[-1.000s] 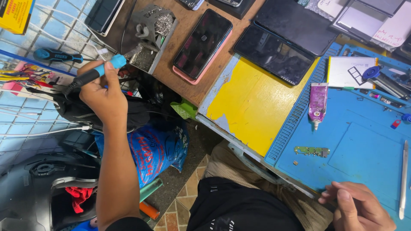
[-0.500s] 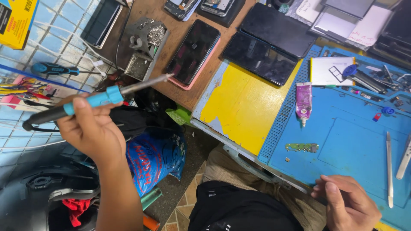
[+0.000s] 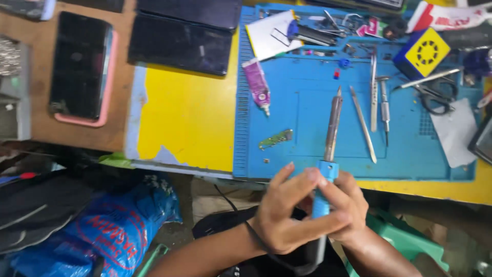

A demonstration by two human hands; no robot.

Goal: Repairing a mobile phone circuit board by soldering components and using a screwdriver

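Above blue mat [image 3: 307, 128], both hands' grip [image 3: 312, 210] encloses soldering iron [image 3: 332, 128] handle.

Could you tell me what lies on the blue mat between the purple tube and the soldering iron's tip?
Nothing: in the head view, the blue mat is bare between the purple tube and the soldering iron.

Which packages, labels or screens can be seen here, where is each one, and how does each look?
Dark phone in a pink case: upper left, on the brown board, screen off.
Two black flat screen panels: top centre, side by side, dark.
Small purple tube: left edge of the blue work mat, white nozzle.
Blue plastic bag with red print: lower left, below the table.
Yellow and blue box: upper right, square, with a ring of holes.
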